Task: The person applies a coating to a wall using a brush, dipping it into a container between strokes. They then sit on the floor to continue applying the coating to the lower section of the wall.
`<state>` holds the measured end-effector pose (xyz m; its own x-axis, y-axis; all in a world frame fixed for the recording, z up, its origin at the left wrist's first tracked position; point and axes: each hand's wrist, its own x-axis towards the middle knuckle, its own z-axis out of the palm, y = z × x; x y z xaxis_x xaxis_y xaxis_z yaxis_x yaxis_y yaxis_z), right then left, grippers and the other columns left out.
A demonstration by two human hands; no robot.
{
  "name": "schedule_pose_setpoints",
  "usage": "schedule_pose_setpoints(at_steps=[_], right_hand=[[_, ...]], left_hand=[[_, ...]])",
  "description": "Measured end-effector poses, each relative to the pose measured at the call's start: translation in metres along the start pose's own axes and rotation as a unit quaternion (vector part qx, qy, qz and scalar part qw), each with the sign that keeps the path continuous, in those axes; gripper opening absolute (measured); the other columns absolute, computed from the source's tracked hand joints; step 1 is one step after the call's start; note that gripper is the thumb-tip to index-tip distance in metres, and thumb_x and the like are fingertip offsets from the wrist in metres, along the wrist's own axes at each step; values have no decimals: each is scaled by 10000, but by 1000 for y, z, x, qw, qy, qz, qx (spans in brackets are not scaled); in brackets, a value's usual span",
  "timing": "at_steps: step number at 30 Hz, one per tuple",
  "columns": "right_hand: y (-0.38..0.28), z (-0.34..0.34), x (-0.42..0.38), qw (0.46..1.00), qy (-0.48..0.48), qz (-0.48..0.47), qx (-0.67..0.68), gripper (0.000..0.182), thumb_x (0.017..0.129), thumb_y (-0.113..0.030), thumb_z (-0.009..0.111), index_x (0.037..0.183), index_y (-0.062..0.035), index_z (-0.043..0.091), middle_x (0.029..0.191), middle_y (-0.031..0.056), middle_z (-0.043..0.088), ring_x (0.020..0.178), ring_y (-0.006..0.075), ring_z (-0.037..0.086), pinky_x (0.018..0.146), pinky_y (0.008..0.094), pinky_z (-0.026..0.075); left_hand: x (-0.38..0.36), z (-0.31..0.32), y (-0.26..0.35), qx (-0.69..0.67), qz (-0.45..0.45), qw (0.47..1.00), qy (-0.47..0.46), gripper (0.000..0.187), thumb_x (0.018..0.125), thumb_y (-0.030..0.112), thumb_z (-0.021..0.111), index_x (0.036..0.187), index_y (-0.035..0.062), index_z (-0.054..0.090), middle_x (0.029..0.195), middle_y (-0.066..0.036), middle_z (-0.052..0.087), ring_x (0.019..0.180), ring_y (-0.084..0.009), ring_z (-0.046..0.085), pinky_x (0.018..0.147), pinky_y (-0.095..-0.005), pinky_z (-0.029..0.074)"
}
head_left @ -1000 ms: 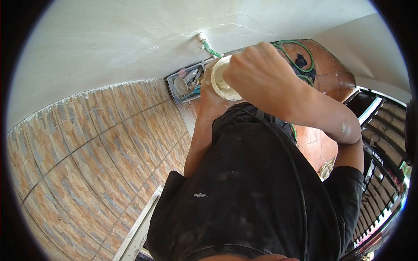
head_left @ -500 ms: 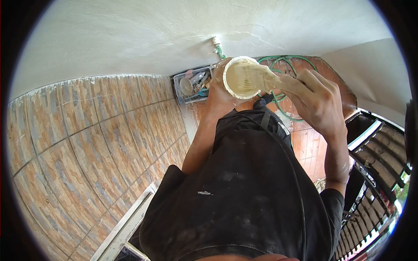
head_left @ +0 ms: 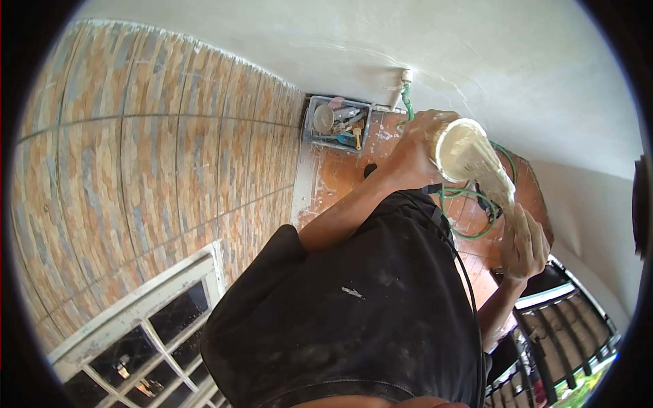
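My left hand (head_left: 416,151) is wrapped round a small white tub (head_left: 445,151) and holds it tilted, its mouth facing me. Cream-coloured paint coats the tub's rim and inside. In my right hand (head_left: 525,243) is the handle of a paintbrush (head_left: 498,182) smeared thickly with the same paint. The brush's bristles rest in the mouth of the tub, against its inner right side. Their tips are hard to make out amid the paint.
On the tiled floor (head_left: 340,180) stands a grey crate (head_left: 309,132) of tools. A green hose (head_left: 466,236) lies coiled below the tub. Near the white wall (head_left: 530,61) is a pipe tap (head_left: 406,76). A stone-patterned wall (head_left: 156,156), paned door (head_left: 146,319) and black railing (head_left: 564,326) surround me.
My view has turned, and the tub and both hands sit further right in it. My right hand has dropped lower relative to the tub, so the brush now slants downward from the rim.
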<state>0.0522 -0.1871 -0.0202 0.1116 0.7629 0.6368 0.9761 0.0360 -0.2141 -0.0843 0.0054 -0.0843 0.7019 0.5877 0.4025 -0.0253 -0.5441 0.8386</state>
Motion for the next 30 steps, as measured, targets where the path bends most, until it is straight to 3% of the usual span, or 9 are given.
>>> schedule_pose_setpoints(at_steps=[6, 9, 24, 28, 30], right_hand=[[1, 11, -3, 999, -12, -26, -45, 278, 674, 42, 706, 943, 26, 638, 784, 99, 642, 585, 171, 589, 488, 264, 442], [2, 4, -4, 999, -35, -17, -36, 261, 689, 55, 692, 942, 29, 635, 814, 121, 651, 611, 198, 601, 511, 271, 467], [4, -23, 18, 988, -153, -21, -22, 214, 702, 71, 657, 908, 13, 648, 836, 114, 656, 689, 226, 637, 569, 305, 506], [9, -24, 23, 987, -158, -28, -20, 212, 705, 77, 647, 907, 14, 650, 816, 113, 656, 696, 239, 639, 585, 317, 513], [11, -20, 25, 993, -118, -18, -1, 243, 675, 59, 695, 910, 28, 643, 809, 124, 652, 642, 216, 624, 522, 287, 479]], left_hand=[[-8, 12, -2, 9, -32, 999, -3, 712, 486, 237, 829, 1112, 95, 522, 1094, -101, 517, 1072, -304, 445, 902, -425, 327], [-12, 13, -3, -11, -60, 998, 30, 711, 478, 230, 825, 1109, 105, 523, 1105, -93, 512, 1060, -299, 450, 895, -427, 327], [-9, 6, -1, -2, -40, 999, 31, 723, 452, 276, 831, 1095, 131, 533, 1080, -79, 520, 1062, -287, 448, 861, -435, 325], [-8, 3, -1, -14, -38, 998, 47, 727, 452, 269, 832, 1097, 125, 532, 1086, -89, 517, 1066, -298, 445, 882, -447, 324], [-9, 2, -2, -28, -48, 997, 52, 731, 452, 268, 833, 1102, 124, 531, 1090, -93, 515, 1071, -303, 442, 892, -453, 322]])
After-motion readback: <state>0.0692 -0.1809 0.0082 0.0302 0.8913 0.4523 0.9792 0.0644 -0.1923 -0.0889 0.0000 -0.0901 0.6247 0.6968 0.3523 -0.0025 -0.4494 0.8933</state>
